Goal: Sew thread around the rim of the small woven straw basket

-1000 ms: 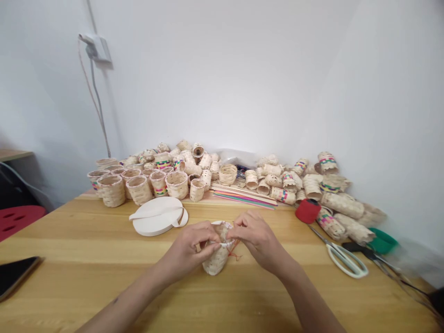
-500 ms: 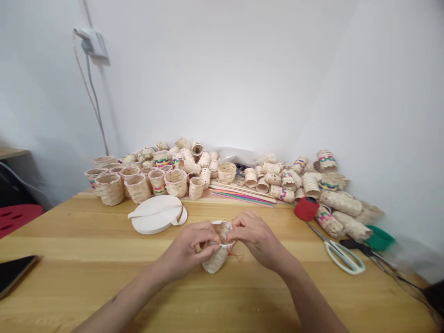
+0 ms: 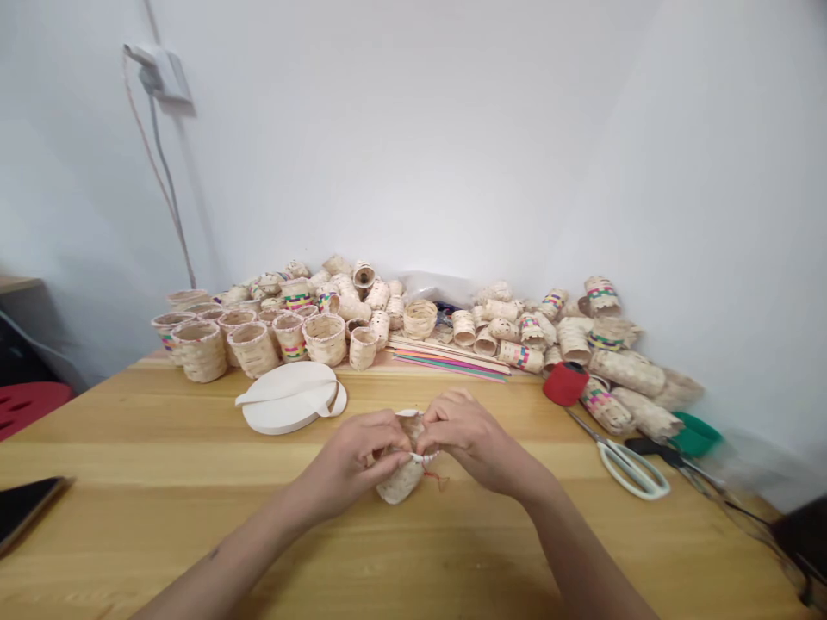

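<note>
A small woven basket (image 3: 399, 484) of pale strips stands tilted on the table between my hands, its mouth facing up. White edging lies along its rim, and a red thread (image 3: 438, 476) hangs loosely from the near right side. My left hand (image 3: 371, 448) pinches the rim from the left, thumb outside and fingers over the edge. On the right, my right hand (image 3: 462, 435) has its fingertips closed at the rim, close to the left fingertips. Whether a needle is between those fingers is hidden.
Behind are rows of woven baskets (image 3: 200, 351) and coloured strips (image 3: 452, 363). A roll of white tape (image 3: 284, 409) lies left of centre. To the right are a red thread spool (image 3: 565, 384), scissors (image 3: 633, 469) and a green ring-shaped object (image 3: 696, 435). A phone (image 3: 29, 508) lies at far left.
My right hand has shifted slightly left along the rim, nearer to my left fingertips. The whole view has moved a little. My left hand keeps its pinch on the basket.
</note>
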### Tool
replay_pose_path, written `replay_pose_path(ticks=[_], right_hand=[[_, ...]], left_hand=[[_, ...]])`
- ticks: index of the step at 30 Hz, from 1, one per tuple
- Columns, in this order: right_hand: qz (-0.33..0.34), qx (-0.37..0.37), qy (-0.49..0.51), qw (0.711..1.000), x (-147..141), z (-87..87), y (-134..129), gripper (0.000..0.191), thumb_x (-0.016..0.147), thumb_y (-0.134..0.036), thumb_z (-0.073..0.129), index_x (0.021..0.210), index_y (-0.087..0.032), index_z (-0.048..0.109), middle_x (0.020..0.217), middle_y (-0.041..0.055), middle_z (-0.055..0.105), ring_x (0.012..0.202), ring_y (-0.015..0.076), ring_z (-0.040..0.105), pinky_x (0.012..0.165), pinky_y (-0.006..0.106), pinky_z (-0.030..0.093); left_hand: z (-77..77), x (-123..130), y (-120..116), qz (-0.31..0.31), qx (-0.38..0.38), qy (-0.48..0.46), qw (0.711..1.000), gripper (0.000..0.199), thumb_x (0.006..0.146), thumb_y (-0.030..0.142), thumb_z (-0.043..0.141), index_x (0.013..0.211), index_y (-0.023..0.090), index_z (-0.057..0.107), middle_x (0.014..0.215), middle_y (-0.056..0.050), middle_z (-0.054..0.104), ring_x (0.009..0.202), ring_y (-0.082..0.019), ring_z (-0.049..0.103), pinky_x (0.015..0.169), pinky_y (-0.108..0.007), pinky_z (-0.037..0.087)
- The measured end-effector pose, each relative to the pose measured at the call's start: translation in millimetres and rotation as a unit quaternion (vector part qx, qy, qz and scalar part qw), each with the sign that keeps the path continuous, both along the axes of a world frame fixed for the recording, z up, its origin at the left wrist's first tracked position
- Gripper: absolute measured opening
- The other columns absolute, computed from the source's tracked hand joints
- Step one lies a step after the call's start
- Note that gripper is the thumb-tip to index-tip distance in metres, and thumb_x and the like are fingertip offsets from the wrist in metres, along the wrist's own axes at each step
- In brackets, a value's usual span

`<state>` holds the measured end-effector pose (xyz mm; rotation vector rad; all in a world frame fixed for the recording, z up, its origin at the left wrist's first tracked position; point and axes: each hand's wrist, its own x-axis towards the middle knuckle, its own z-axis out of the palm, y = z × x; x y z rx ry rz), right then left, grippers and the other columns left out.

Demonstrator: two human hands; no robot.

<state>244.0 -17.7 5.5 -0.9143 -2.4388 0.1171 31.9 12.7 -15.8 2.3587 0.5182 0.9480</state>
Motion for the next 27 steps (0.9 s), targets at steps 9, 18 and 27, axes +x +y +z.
replay_pose_path(ticks=[9, 18, 27], right_hand=[[-0.055, -0.062, 0.027, 0.996, 0, 10.2, 0, 0.013, 0.094, -0.014, 0.051, 0.090, -0.021, 0.061, 0.087, -0.0027, 0.064, 0.087, 0.0146, 0.054, 0.084, 0.029, 0.032], [-0.056, 0.036, 0.028, 0.997, -11, 12.5, -4, 0.013, 0.093, -0.014, 0.052, 0.099, -0.021, 0.061, 0.091, 0.0009, 0.065, 0.088, 0.0166, 0.054, 0.082, 0.030, 0.037], [-0.074, 0.205, -0.010, 0.976, -25, -18.2, 2, 0.019, 0.096, -0.017, 0.045, 0.094, -0.020, 0.063, 0.084, 0.0037, 0.063, 0.079, 0.0170, 0.050, 0.069, 0.030, 0.038]], left_hand=[[0.5, -3, 3, 0.007, 0.007, -0.010, 1.000, 0.015, 0.086, 0.016, 0.055, 0.074, 0.017, 0.065, 0.074, -0.002, 0.062, 0.070, -0.013, 0.057, 0.065, -0.021, 0.041], [-3.9, -1, 6, 0.042, 0.020, -0.025, 0.999, 0.016, 0.085, 0.018, 0.054, 0.074, 0.016, 0.065, 0.072, -0.002, 0.062, 0.069, -0.014, 0.056, 0.063, -0.022, 0.040], [-12.3, -1, 15, 0.118, -0.006, -0.046, 0.992, 0.018, 0.083, 0.020, 0.053, 0.070, 0.017, 0.064, 0.065, 0.000, 0.056, 0.063, -0.013, 0.051, 0.058, -0.021, 0.035]])
